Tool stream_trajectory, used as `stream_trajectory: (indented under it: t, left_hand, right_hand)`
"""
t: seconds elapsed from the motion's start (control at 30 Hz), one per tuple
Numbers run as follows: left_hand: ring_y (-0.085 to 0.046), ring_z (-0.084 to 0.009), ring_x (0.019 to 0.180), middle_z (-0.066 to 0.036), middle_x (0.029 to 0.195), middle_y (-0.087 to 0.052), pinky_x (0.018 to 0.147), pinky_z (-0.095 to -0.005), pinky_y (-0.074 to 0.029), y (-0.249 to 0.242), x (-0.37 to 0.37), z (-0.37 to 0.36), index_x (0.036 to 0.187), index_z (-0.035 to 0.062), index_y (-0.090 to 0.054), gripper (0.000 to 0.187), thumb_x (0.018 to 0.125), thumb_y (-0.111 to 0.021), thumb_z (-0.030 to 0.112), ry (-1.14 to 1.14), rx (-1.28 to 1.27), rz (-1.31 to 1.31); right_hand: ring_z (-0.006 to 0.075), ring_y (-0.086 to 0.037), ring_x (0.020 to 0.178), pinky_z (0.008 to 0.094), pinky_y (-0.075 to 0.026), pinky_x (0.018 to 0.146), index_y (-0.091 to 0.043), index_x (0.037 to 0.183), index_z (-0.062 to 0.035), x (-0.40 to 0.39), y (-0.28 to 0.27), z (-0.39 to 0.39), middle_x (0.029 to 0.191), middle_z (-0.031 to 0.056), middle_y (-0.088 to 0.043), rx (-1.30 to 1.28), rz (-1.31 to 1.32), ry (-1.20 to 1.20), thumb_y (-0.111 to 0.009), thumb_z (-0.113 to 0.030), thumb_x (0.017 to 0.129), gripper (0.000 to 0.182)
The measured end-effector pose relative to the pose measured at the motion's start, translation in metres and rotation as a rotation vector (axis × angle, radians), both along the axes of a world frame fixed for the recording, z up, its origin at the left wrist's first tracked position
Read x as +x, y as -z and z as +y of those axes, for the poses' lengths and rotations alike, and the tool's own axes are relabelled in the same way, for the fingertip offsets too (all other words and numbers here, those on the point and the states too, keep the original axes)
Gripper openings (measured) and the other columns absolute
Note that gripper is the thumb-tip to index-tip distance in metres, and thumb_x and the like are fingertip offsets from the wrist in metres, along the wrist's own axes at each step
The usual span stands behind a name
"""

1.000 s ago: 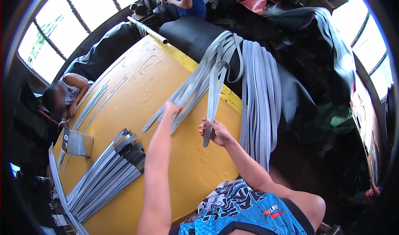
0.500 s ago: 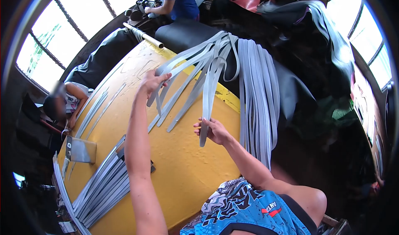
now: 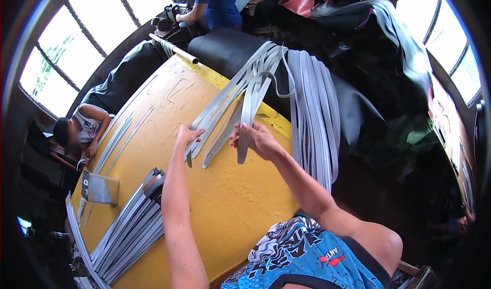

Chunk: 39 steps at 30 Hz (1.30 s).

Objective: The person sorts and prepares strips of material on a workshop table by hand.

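Right hand: the right hand [image 3: 246, 131] pinches the held strip [image 3: 244, 145] between thumb and fingers, near its lower end.
Held strip: grey and flat, its long axis running nearly up and down the view; the rounded end points toward the wearer, and the upper part rises toward a curled loop.
Left hand: the left hand [image 3: 190, 136] has thumb and fingers closed around the gathered strips [image 3: 212, 112], close to their ends.
Gathered strips: slanting from upper right to lower left, tips pointing down past the fingers.
Between the hands: more loose strips [image 3: 218, 148] on the same slant, their ends above or on the yellow table [image 3: 230, 212]; contact cannot be told.
Right of the hands: a thick hanging bundle [image 3: 314, 115] of grey strips, long axis up and down, draped over the black roll [image 3: 225, 46] at the table's far edge.
Lower left: a strip pile [image 3: 130, 227] on the table, fanned from upper right to lower left, near a clear container [image 3: 104, 189].
Far corner: a pole [image 3: 179, 50], slanting down to the right.
People: one seated person [image 3: 92, 123] at the left edge, one person in blue [image 3: 221, 5] beyond the roll.
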<state>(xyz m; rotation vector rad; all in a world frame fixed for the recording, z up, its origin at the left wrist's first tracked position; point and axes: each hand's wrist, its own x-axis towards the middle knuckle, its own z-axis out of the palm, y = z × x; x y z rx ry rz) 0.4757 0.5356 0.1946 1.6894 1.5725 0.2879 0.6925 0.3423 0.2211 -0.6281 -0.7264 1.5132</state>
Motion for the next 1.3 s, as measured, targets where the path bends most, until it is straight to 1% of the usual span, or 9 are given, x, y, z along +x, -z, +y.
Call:
stream_trajectory:
  t: [0.27, 0.4, 0.57, 0.67, 0.73, 0.83, 0.93, 1.13, 1.3]
  left_hand:
    - [-0.055, -0.0108, 0.049, -0.004, 0.061, -0.063, 0.047, -0.0277, -0.042, 0.035, -0.012, -0.008, 0.075, 0.0012, -0.066, 0.031, 0.073, -0.079, 0.029, 0.07, -0.151, 0.069]
    - [-0.055, -0.0089, 0.054, -0.002, 0.07, -0.064, 0.05, -0.0242, -0.044, 0.024, -0.01, -0.011, 0.083, 0.0029, -0.066, 0.023, 0.084, -0.07, 0.025, 0.096, -0.283, -0.354]
    - [-0.056, -0.0075, 0.058, -0.006, 0.085, -0.066, 0.055, -0.0217, -0.047, -0.078, 0.016, -0.026, 0.099, 0.001, -0.059, 0.022, 0.09, -0.061, 0.021, 0.284, -0.2, -0.786]
    - [-0.055, -0.0064, 0.058, -0.006, 0.089, -0.066, 0.056, -0.0189, -0.046, -0.126, 0.03, -0.043, 0.1, 0.0016, -0.057, 0.021, 0.09, -0.06, 0.019, 0.423, -0.151, -0.819]
    - [-0.054, -0.0049, 0.056, -0.005, 0.087, -0.066, 0.054, -0.0177, -0.045, -0.136, 0.04, -0.048, 0.099, 0.0025, -0.057, 0.023, 0.092, -0.059, 0.024, 0.43, -0.132, -0.784]
    - [-0.053, -0.0026, 0.055, -0.001, 0.074, -0.063, 0.049, -0.0176, -0.044, -0.14, 0.049, -0.054, 0.092, 0.0038, -0.06, 0.036, 0.091, -0.057, 0.04, 0.473, -0.238, -0.568]
    - [-0.054, -0.0055, 0.058, -0.001, 0.072, -0.06, 0.052, -0.0193, -0.044, -0.141, 0.062, -0.068, 0.09, 0.0026, -0.059, 0.039, 0.082, -0.07, 0.039, 0.436, -0.065, -0.198]
    - [-0.058, -0.0096, 0.068, -0.006, 0.081, -0.065, 0.062, -0.0237, -0.048, -0.137, 0.064, -0.072, 0.1, -0.0027, -0.061, 0.041, 0.075, -0.079, 0.025, 0.425, -0.061, -0.242]
    - [-0.06, -0.0107, 0.074, -0.007, 0.087, -0.066, 0.067, -0.0258, -0.05, -0.141, 0.078, -0.074, 0.104, -0.0039, -0.061, 0.043, 0.074, -0.08, 0.021, 0.337, 0.051, -0.307]
  right_hand:
    - [0.0198, -0.062, 0.072, 0.0335, -0.052, 0.068, -0.049, 0.108, -0.0011, -0.01, -0.066, 0.017, 0.081, 0.0109, -0.061, 0.138, -0.093, 0.103, -0.04, -0.024, 0.1, 0.026]
    - [0.0138, -0.057, 0.061, 0.0275, -0.049, 0.057, -0.051, 0.103, -0.0008, -0.014, -0.052, 0.015, 0.072, 0.0063, -0.058, 0.061, -0.16, 0.164, -0.042, -0.03, 0.099, 0.031]
    - [0.0162, -0.062, 0.071, 0.0299, -0.052, 0.065, -0.053, 0.105, -0.0018, -0.031, -0.045, 0.009, 0.08, 0.0096, -0.062, 0.003, -0.065, 0.166, -0.039, -0.035, 0.1, 0.036]
    - [0.0169, -0.064, 0.072, 0.03, -0.052, 0.067, -0.055, 0.103, -0.0017, -0.036, -0.047, 0.018, 0.082, 0.0107, -0.064, 0.033, -0.109, 0.15, -0.037, -0.037, 0.1, 0.04]
    - [0.0162, -0.064, 0.07, 0.0291, -0.052, 0.065, -0.056, 0.101, -0.0014, -0.033, -0.042, 0.023, 0.081, 0.0106, -0.064, 0.029, -0.163, 0.164, -0.037, -0.04, 0.1, 0.044]
    - [0.0125, -0.058, 0.053, 0.0256, -0.048, 0.052, -0.059, 0.08, -0.0007, -0.031, -0.037, 0.025, 0.06, 0.0045, -0.058, 0.016, -0.472, 0.038, -0.037, -0.048, 0.098, 0.055]
    - [0.011, -0.055, 0.052, 0.0252, -0.047, 0.051, -0.059, 0.078, -0.0016, -0.029, -0.036, 0.022, 0.057, 0.0031, -0.055, 0.093, -0.508, 0.033, -0.039, -0.047, 0.097, 0.054]
    - [0.0094, -0.056, 0.053, 0.0223, -0.045, 0.051, -0.058, 0.08, -0.0029, -0.016, -0.028, 0.028, 0.061, 0.0026, -0.057, 0.115, -0.742, -0.06, -0.042, -0.046, 0.097, 0.049]
    - [0.0131, -0.059, 0.059, 0.0254, -0.047, 0.056, -0.058, 0.076, -0.0047, -0.002, -0.019, 0.032, 0.063, 0.0051, -0.06, 0.04, -0.54, -0.039, -0.039, -0.052, 0.095, 0.055]
